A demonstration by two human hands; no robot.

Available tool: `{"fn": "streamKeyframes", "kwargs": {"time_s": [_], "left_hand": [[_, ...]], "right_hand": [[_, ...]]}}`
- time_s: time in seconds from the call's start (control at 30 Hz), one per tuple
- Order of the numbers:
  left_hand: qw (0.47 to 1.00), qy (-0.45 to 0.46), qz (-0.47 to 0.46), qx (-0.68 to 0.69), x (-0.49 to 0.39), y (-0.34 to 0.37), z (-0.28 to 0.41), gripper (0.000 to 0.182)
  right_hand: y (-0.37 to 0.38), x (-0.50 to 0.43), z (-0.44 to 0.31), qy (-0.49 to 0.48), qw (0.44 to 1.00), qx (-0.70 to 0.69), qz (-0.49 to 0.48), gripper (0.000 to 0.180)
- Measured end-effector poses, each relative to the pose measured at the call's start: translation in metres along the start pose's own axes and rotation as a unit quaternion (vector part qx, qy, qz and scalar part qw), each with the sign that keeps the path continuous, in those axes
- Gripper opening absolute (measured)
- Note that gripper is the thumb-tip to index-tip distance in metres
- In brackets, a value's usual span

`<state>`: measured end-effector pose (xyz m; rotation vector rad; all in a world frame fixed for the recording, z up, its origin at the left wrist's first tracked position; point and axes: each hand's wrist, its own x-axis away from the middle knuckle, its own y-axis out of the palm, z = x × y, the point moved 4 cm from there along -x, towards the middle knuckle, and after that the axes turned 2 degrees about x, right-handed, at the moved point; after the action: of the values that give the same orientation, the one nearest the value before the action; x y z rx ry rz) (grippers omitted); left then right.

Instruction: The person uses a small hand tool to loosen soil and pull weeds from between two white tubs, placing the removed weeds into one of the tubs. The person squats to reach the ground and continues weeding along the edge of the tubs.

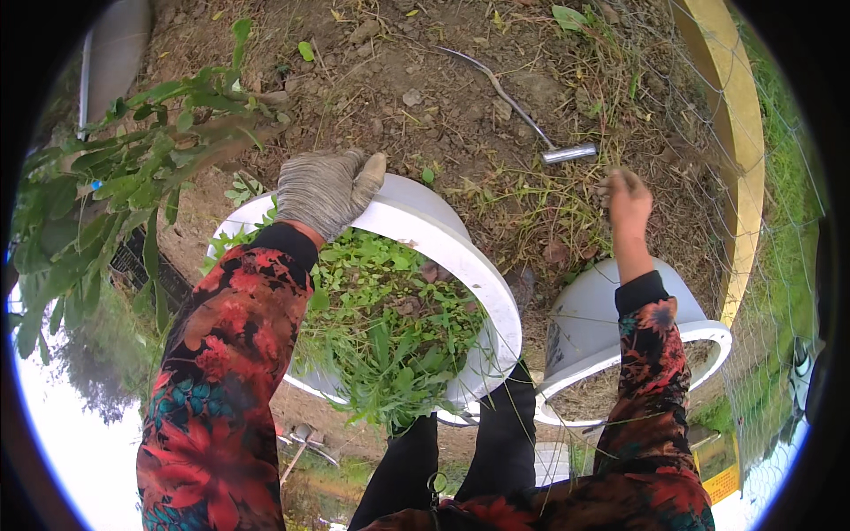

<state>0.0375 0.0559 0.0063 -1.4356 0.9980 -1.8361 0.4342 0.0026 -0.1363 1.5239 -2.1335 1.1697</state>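
My left hand (327, 189), in a grey knit glove, grips the upper rim of a large white pot (499, 312). Green leafy weeds (392, 305) fill much of the pot's opening, and some long leaves hang over its near edge. On the right, my bare right hand (627, 196) is at a patch of low grass and weeds (531, 212), its fingers curled. Whether stems are pinched in those fingers is too blurred to tell. Just above this hand, a curved metal hand tool (511, 103) with a tubular crosspiece (569, 154) lies on the soil.
A second, smaller white pot (591, 305) stands under my right forearm, with dry plant matter inside. Wire mesh (714, 172) and a yellow beam (744, 133) run along the right. A broad-leaved plant (153, 146) spreads at left beside a black crate (149, 269).
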Motion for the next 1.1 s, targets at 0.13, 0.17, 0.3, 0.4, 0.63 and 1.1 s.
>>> {"fn": "streamKeyframes", "kwargs": {"time_s": [0.13, 0.17, 0.3, 0.4, 0.63, 1.1], "left_hand": [[0.999, 0.011, 0.043, 0.021, 0.002, -0.002, -0.001, 0.045], [0.998, 0.015, 0.059, 0.022, 0.003, -0.004, -0.002, 0.045], [0.999, 0.003, 0.043, 0.023, 0.002, -0.003, -0.002, 0.048], [1.000, -0.002, 0.004, 0.018, 0.001, -0.001, -0.003, 0.049], [0.999, -0.018, -0.042, 0.022, -0.001, -0.004, -0.002, 0.046], [0.998, -0.023, -0.042, 0.037, 0.001, -0.005, -0.002, 0.044]], "right_hand": [[0.061, -0.009, 0.000, -0.420, 0.737, 0.528, 0.034, 0.039], [0.075, -0.019, 0.001, -0.439, 0.692, 0.571, 0.036, 0.043], [0.108, -0.040, -0.002, -0.441, 0.572, 0.689, -0.061, 0.052], [0.109, -0.024, -0.022, -0.470, 0.659, 0.560, -0.174, 0.066], [0.083, 0.062, -0.106, -0.416, 0.822, 0.295, -0.254, 0.046], [0.219, 0.034, -0.089, -0.469, 0.744, 0.397, -0.262, 0.027]]}}
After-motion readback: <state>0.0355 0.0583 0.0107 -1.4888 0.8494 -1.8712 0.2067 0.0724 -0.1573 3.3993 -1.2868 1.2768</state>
